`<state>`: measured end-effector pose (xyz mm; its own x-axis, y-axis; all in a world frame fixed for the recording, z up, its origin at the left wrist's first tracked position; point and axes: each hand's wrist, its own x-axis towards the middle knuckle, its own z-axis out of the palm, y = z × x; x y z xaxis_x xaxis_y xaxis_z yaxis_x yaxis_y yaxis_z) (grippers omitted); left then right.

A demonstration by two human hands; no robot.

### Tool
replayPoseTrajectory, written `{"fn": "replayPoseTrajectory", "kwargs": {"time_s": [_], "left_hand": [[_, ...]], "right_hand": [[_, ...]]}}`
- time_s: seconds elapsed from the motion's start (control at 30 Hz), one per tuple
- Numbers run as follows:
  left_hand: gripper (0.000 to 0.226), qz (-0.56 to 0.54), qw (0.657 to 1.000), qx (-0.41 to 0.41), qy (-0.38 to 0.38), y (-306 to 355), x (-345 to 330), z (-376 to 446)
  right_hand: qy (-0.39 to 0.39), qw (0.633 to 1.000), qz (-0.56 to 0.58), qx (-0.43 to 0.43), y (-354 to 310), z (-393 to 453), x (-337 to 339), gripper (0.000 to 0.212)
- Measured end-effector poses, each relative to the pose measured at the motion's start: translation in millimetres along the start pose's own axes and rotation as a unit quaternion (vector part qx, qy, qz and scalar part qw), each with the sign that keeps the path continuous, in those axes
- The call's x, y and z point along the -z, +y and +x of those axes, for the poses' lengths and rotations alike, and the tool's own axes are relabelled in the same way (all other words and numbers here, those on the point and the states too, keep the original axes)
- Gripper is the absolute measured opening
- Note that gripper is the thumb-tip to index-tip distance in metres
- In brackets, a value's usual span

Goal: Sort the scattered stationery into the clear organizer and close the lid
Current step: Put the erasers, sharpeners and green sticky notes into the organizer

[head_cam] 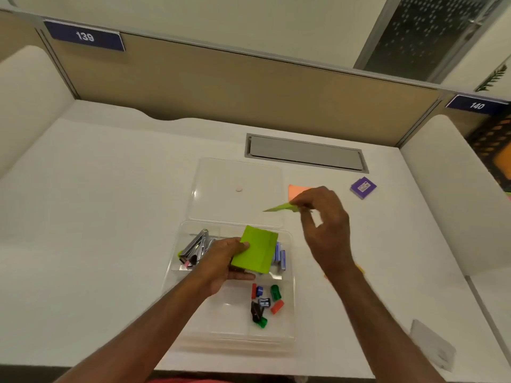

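Clear organizer (287,275), sitting open on the white bench (110,217); its lid (235,172) is lying flat just behind it, touching along the back edge.

Back-left compartment of the organizer: holding a silver stapler (195,244) with smaller bits beside it, too blurred to name.
Back-right compartment: holding blue-edged items (279,255) standing on edge, partly hidden.
Front-right compartment: holding a loose cluster of small clips (265,302) in red, blue, green and black.

Green sticky-note pad (255,248): hovering above the organizer's back compartments, tilted, gripped by the left hand (221,264), thumb pressing on top and fingers curling beneath.

Green note sheet (279,208): being pinched between thumb and forefinger of the right hand (323,217), raised to the right of the lid; the remaining fingers are spreading loosely.

Orange note pad (294,190): lying on the bench right of the lid, partly behind the right hand.
Purple pad (363,187): lying well to the right of the organizer.
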<state>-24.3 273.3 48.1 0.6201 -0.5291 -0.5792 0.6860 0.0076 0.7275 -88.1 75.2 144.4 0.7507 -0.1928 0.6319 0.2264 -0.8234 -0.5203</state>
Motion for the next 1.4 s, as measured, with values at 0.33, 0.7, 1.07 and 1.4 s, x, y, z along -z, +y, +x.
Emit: {"fn": "replayPoseTrajectory", "kwargs": {"time_s": [0.33, 0.7, 1.07, 1.4], "left_hand": [[0.036, -0.090, 0.996, 0.003, -0.020, 20, 29, -4], [0.039, -0.053, 0.996, -0.031, 0.064, 24, 45, 7], [0.024, 0.093, 0.987, -0.102, 0.083, 22, 50, 1], [0.016, 0.052, 0.989, -0.107, 0.090, 18, 71, -23]], "right_hand": [[-0.130, 0.961, -0.125, 0.209, -16, -68, -61, 0.019], [-0.126, 0.979, 0.039, -0.156, -8, -38, -81, 0.020], [-0.214, 0.854, 0.186, -0.436, -10, -14, -104, 0.031], [-0.178, 0.802, 0.258, -0.509, -12, -24, -78, 0.013]]}}
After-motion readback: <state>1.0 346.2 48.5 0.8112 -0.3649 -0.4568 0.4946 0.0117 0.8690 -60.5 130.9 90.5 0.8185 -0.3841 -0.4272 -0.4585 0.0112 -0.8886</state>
